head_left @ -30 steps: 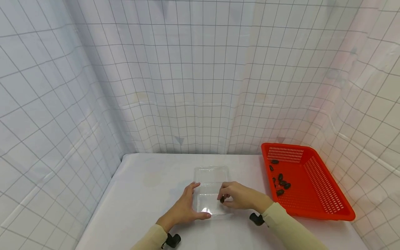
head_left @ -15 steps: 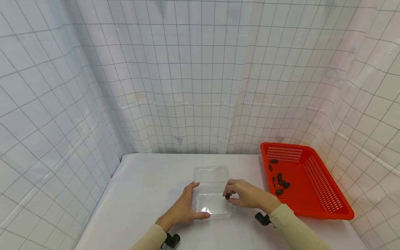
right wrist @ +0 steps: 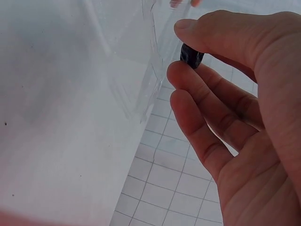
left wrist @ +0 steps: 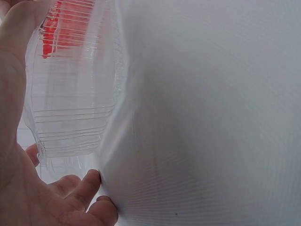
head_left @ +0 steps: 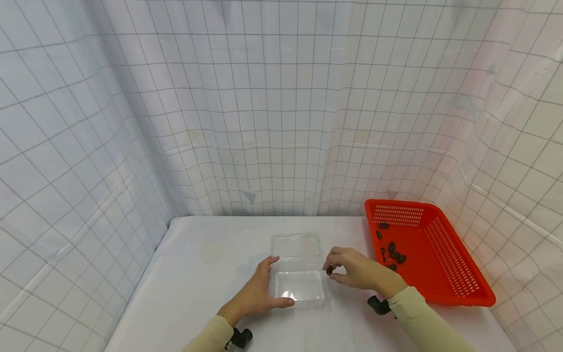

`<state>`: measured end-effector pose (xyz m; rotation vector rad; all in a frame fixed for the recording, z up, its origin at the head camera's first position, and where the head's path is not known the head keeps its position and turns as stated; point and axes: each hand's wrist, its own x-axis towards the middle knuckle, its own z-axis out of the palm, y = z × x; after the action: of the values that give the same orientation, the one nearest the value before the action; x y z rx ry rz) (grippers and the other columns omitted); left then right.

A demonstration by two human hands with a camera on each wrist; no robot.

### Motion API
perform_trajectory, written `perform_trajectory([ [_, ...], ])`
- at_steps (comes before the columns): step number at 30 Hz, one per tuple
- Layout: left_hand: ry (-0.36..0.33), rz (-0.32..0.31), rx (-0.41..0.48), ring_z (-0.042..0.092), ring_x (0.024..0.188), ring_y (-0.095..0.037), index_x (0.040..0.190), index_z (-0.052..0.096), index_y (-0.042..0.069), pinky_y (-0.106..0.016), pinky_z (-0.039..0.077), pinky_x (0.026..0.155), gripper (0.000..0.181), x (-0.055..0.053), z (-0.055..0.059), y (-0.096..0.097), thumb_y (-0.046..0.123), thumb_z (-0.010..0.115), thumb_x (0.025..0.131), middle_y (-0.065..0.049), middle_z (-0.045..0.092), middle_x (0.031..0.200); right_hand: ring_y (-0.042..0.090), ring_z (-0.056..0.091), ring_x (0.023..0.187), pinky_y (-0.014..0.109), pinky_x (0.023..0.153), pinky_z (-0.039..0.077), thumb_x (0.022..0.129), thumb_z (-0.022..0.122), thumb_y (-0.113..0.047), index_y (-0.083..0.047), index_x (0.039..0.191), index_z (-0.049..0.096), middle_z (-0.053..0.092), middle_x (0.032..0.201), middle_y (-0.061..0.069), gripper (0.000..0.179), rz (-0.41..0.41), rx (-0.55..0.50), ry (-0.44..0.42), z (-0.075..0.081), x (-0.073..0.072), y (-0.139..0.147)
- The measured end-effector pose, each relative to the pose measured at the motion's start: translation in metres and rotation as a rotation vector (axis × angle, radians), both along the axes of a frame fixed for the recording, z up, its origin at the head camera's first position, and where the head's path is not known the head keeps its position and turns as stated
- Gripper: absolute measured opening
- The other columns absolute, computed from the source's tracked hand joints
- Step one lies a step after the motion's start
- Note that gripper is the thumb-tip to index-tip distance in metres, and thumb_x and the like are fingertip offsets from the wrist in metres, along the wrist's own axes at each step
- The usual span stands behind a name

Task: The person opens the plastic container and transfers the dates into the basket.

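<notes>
A clear plastic clamshell box (head_left: 300,287) lies opened out on the white table, its lid (head_left: 297,244) toward the back. My left hand (head_left: 258,294) holds the box's left side, thumb at the near edge and fingers by the hinge. In the left wrist view the ribbed clear wall of the box (left wrist: 73,99) lies between thumb and fingers. Just past the box's right edge, my right hand (head_left: 358,270) pinches a small dark oval piece (right wrist: 191,56) between thumb and fingertips. It looks nearly black and shiny; its kind does not show.
A red slotted plastic basket (head_left: 433,264) stands at the right of the table (head_left: 211,274). Several similar dark oval pieces (head_left: 392,247) lie along its left side. A white gridded curtain (head_left: 272,117) hangs behind and on both sides.
My right hand has moved right and slightly back, from over the box to beyond its right edge, with the dark oval piece still pinched. My left hand stays at the box.
</notes>
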<state>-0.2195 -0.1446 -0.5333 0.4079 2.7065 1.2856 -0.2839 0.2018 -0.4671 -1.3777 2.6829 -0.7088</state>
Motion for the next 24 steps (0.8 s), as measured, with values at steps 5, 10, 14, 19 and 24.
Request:
perform_trajectory([
  [5, -0.003, 0.0, -0.002, 0.055, 0.159, -0.046, 0.179, 0.03, 0.009, -0.069, 0.048, 0.129, 0.132, 0.0, 0.0, 0.0, 0.052, 0.107, 0.08, -0.027, 0.042, 0.178, 0.009, 0.079, 0.103, 0.036, 0.095, 0.071, 0.1, 0.09, -0.002, -0.009, 0.116, 0.087, 0.079, 0.113, -0.001, 0.017, -0.02, -0.018, -0.003, 0.002, 0.0, 0.01],
  [10, -0.004, -0.002, -0.007, 0.054, 0.161, -0.047, 0.179, 0.03, 0.01, -0.069, 0.047, 0.13, 0.132, 0.0, 0.001, 0.0, 0.053, 0.107, 0.08, -0.027, 0.041, 0.179, 0.01, 0.08, 0.104, 0.037, 0.095, 0.072, 0.099, 0.091, -0.002, -0.014, 0.116, 0.087, 0.079, 0.114, -0.002, 0.021, -0.051, -0.02, 0.008, 0.006, 0.001, 0.021],
  [14, -0.003, -0.006, -0.008, 0.052, 0.162, -0.047, 0.179, 0.03, 0.01, -0.07, 0.046, 0.131, 0.132, 0.0, 0.001, 0.0, 0.053, 0.106, 0.081, -0.027, 0.038, 0.181, 0.016, 0.081, 0.102, 0.039, 0.094, 0.072, 0.098, 0.093, -0.002, -0.017, 0.116, 0.086, 0.079, 0.114, -0.003, 0.025, -0.064, -0.032, 0.028, 0.01, 0.002, 0.031],
  [19, -0.013, -0.003, -0.011, 0.053, 0.162, -0.047, 0.18, 0.029, 0.01, -0.07, 0.047, 0.13, 0.133, 0.001, 0.002, 0.0, 0.053, 0.107, 0.081, -0.027, 0.038, 0.181, 0.015, 0.081, 0.101, 0.038, 0.092, 0.072, 0.096, 0.094, -0.002, -0.018, 0.115, 0.086, 0.079, 0.112, -0.004, 0.026, -0.078, -0.047, 0.06, 0.012, 0.002, 0.043],
  [24, -0.021, -0.001, -0.007, 0.053, 0.162, -0.047, 0.18, 0.029, 0.011, -0.07, 0.047, 0.13, 0.133, 0.003, 0.003, 0.0, 0.053, 0.107, 0.081, -0.027, 0.039, 0.181, 0.013, 0.08, 0.101, 0.036, 0.092, 0.072, 0.096, 0.095, -0.004, -0.018, 0.115, 0.087, 0.079, 0.111, -0.007, 0.025, -0.119, -0.041, 0.061, 0.014, 0.003, 0.057],
])
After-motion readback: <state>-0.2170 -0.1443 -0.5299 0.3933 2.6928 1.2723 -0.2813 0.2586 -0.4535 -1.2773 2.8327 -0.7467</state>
